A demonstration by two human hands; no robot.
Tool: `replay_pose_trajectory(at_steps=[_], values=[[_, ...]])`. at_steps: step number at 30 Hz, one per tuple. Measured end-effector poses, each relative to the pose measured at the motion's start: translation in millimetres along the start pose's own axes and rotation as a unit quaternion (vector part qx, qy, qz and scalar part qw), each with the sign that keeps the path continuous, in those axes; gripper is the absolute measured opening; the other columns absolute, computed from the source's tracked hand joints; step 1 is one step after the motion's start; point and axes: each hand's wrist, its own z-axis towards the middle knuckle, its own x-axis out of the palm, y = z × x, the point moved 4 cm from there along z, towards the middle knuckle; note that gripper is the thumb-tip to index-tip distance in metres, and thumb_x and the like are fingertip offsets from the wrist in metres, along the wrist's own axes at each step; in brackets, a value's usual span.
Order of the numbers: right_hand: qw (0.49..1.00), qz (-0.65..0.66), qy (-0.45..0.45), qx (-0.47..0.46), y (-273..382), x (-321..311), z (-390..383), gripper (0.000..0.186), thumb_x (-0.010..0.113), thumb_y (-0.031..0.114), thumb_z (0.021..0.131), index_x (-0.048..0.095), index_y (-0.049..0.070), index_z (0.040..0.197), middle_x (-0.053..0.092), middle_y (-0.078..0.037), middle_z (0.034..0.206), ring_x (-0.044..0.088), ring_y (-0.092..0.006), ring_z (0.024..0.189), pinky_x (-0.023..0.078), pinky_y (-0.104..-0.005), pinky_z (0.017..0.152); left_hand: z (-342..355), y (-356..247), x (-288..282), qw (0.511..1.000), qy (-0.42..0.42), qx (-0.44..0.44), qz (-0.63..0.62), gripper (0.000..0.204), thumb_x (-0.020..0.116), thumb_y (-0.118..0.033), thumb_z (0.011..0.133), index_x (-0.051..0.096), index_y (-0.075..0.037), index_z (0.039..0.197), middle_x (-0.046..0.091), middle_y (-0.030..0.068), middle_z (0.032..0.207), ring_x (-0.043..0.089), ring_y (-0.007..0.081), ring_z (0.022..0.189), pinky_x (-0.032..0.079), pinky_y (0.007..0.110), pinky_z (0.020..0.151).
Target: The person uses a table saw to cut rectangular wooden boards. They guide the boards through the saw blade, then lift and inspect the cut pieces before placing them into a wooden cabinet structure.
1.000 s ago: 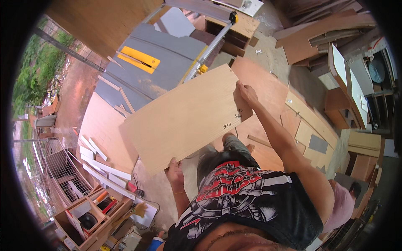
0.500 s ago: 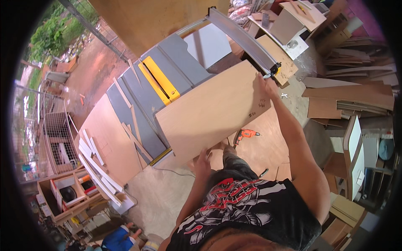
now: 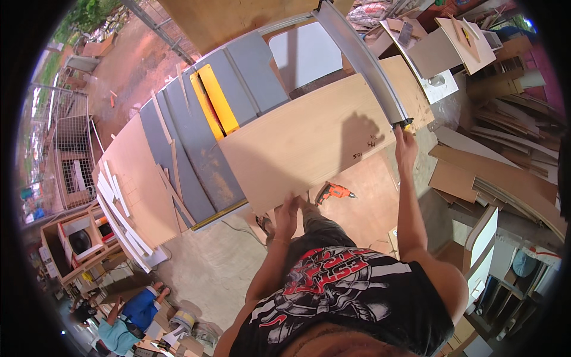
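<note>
A wide light-brown wooden panel [image 3: 297,143] with handwritten marks lies across the grey table saw [image 3: 238,68], beside its yellow blade insert [image 3: 215,101]. My left hand [image 3: 289,209] holds the panel's near edge, its fingers partly hidden. At the near end of the long metal fence [image 3: 366,65], my right hand [image 3: 405,144] is closed on the fence's end. The fence lies across the panel's right part. My right hand's shadow falls on the panel.
An orange drill [image 3: 334,192] lies on a wooden sheet below the panel. Thin offcut strips [image 3: 173,193] and white strips [image 3: 116,202] lie at left. Stacked boards [image 3: 505,172] stand at right. Another person [image 3: 128,318] is at the lower left.
My right hand has shifted from the panel's right edge to the fence's end. My left hand stays at the panel's near edge. The view has shifted somewhat.
</note>
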Motion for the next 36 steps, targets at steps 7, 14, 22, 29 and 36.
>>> replay_pose_trajectory(at_steps=[7,14,22,29,36], values=[[0.851,0.352,0.120,0.371,-96,67,-84,0.068,0.065,0.054,0.094,0.047,0.001,0.133,0.056,-0.013,0.124,0.059,-0.0270,0.112,0.051,-0.0482,0.096,13,26,-16,0.999,0.013,-0.032,-0.008,0.021,0.063,-0.006,0.098,0.061,-0.008,0.119,0.067,0.0052,0.116,0.066,0.0217,0.107,0.056,0.040,0.097],[0.835,0.413,0.159,0.328,-115,89,-53,0.044,0.060,0.046,0.100,0.058,0.006,0.121,0.063,-0.007,0.106,0.061,-0.0225,0.101,0.050,-0.0435,0.095,17,28,-7,0.999,0.014,-0.047,0.000,0.021,0.060,-0.009,0.100,0.061,-0.005,0.121,0.068,0.0072,0.117,0.066,0.0234,0.109,0.056,0.042,0.100],[0.855,0.387,0.133,0.319,-109,92,-46,0.042,0.058,0.045,0.101,0.058,0.008,0.121,0.060,-0.006,0.105,0.059,-0.0195,0.096,0.048,-0.0391,0.089,22,28,2,0.999,0.022,-0.041,-0.004,0.023,0.058,-0.014,0.102,0.062,0.000,0.120,0.071,0.0116,0.111,0.070,0.0244,0.102,0.058,0.040,0.097],[0.831,0.464,0.046,0.302,-139,110,-48,0.051,0.046,0.058,0.102,0.059,0.010,0.114,0.058,-0.003,0.104,0.055,-0.0201,0.098,0.049,-0.0386,0.090,14,7,25,0.988,0.045,0.070,0.128,0.027,0.060,-0.021,0.102,0.062,0.001,0.118,0.070,0.0106,0.106,0.071,0.0222,0.097,0.059,0.036,0.088],[0.818,0.364,0.203,0.396,-187,232,-124,0.051,0.053,0.052,0.100,0.053,0.015,0.135,0.057,-0.006,0.128,0.057,-0.0225,0.110,0.051,-0.0379,0.094,-38,-42,2,0.881,-0.068,0.043,0.466,0.042,0.074,-0.034,0.092,0.062,-0.002,0.116,0.069,0.0142,0.106,0.068,0.0201,0.088,0.055,0.035,0.074]])
